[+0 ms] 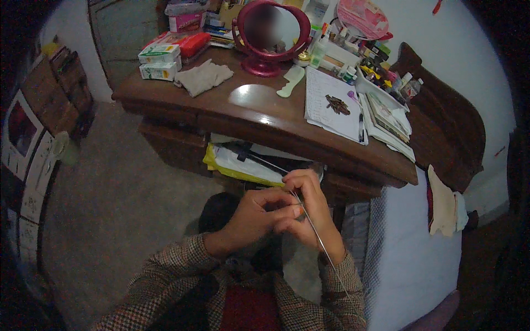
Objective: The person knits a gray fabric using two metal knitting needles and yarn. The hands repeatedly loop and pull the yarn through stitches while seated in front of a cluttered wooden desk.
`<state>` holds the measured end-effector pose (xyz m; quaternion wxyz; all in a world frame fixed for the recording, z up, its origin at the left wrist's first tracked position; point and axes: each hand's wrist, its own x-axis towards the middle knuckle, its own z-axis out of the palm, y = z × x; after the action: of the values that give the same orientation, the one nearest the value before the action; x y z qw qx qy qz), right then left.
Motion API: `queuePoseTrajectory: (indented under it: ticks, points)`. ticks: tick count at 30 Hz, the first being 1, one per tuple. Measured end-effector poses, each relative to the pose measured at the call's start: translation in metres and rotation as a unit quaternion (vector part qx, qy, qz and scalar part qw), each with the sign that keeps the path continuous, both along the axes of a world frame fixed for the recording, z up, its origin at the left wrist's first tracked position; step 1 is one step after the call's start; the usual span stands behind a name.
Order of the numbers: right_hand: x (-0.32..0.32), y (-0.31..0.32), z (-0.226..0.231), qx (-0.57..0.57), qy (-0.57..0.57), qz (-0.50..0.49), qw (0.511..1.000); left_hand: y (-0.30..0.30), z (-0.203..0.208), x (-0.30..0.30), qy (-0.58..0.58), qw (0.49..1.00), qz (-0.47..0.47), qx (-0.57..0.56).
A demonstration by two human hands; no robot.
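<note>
Both hands meet in front of my body, below the desk's front edge. A long thin metal rod (318,234) passes through the fingers of my right hand (309,207) and slants down along that forearm. My right fingers are curled closed around it. Thumb and fingers of my left hand (259,215) are pinched together, touching the right hand beside the rod. Whatever lies between the left fingertips is too small and hidden to make out. Another thin straight piece (268,163) points up-left from the right fingers; I cannot tell whether it belongs to the same rod.
The wooden desk (221,107) carries a red mirror (261,67), a pale comb (291,81), a grey cloth (204,76), boxes (159,62) and paper (326,88) with small dark brown pieces (338,105). A yellow-edged bag (237,165) sits underneath; a bed (414,248) stands right.
</note>
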<state>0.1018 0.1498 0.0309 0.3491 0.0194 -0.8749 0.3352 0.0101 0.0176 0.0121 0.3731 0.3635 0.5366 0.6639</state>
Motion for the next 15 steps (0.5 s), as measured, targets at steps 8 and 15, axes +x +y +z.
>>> queuePoseTrajectory:
  ticks: [8,15]
  points:
    - [0.033,-0.006,0.002,0.167,0.028,-0.133,0.976,-0.007,0.005,-0.012,-0.066,0.998,-0.003,0.024]
    - [0.036,-0.011,-0.002,0.084,0.069,-0.127,0.986,-0.006,0.011,-0.008,-0.210,0.976,-0.044,0.047]
